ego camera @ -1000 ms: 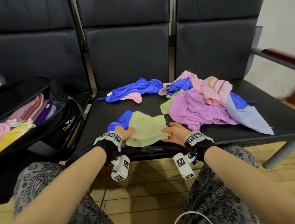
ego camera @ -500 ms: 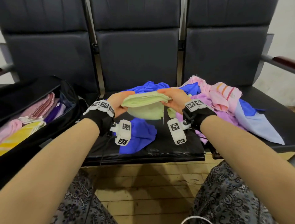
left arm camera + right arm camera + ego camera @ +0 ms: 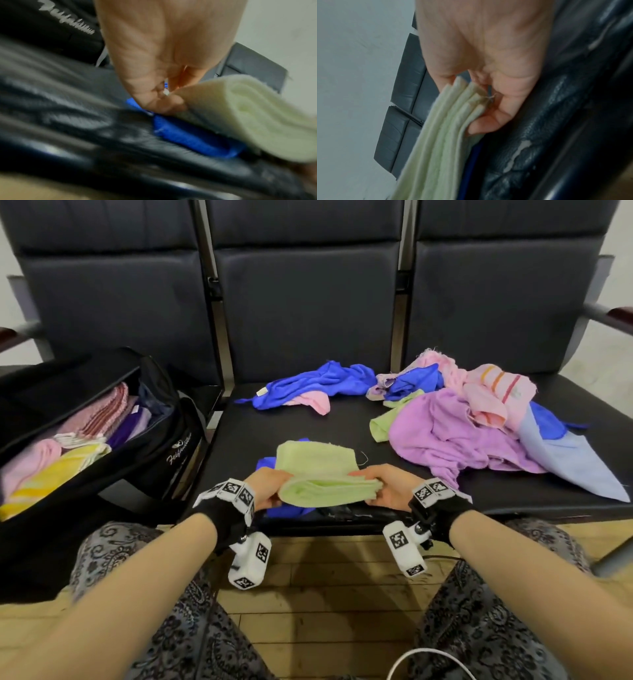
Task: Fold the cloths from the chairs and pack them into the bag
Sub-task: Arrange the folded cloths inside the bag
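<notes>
The left hand (image 3: 265, 487) and right hand (image 3: 382, 487) each pinched an end of the folded green cloth (image 3: 320, 474), its stacked layers showing at the near edge, low over the front of the middle chair seat (image 3: 236, 440) and resting on a blue cloth (image 3: 286, 511). The fold looked about finished, so the next move would likely be carrying it left into the open black bag (image 3: 171, 446), beside the cloths already packed there, without letting the layers slip. Loose cloths (image 3: 452, 426) lay unfolded on the seats beyond.
</notes>
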A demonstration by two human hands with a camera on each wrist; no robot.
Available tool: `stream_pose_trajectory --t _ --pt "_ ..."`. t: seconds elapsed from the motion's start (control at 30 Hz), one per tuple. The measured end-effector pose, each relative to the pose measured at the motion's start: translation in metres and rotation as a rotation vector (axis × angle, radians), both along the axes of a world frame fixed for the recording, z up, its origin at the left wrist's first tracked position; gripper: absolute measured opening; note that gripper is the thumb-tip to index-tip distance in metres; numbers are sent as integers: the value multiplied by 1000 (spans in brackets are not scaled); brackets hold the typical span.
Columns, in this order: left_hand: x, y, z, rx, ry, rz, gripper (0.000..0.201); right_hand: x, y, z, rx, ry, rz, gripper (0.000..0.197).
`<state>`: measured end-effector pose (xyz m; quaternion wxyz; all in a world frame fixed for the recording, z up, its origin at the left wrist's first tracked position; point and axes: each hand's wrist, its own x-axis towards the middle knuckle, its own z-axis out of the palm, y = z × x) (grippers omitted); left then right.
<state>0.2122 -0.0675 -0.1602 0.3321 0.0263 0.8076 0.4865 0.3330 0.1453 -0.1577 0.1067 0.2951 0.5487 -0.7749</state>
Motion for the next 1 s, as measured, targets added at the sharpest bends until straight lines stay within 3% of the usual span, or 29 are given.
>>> stream_pose_trajectory --t 0.03,0.17,0.27,0.3,0.37,0.43,0.47,0.53,0.8,1.0 --pt "0 0 1 -43 66 -45 25 1 1 0 -9 9 -17 23" --pt "-1 -13 1 -452 614 -407 43 4 0 4 -85 41 -14 34" --pt "0 -20 -4 -527 791 -597 54 7 4 2 -182 95 -9 51" --pt "2 -19 -5 -509 808 -652 50 7 5 0 -185 117 -1 59" --pt "8 -16 -4 -356 779 -584 30 6 7 -7 -142 150 31 69" --pt "8 -16 -1 -351 723 -570 13 6 10 -13 -100 173 73 74" --pt "0 -21 -3 -398 790 -643 25 6 12 -15 -97 188 103 75" --pt "-6 -26 -4 -439 756 -659 62 8 15 -17 -91 220 170 73" --pt "-1 -26 -9 -473 811 -684 47 10 16 -22 155 299 196 56" --pt "4 -18 -8 -460 696 -516 43 6 19 -36 409 345 135 56"
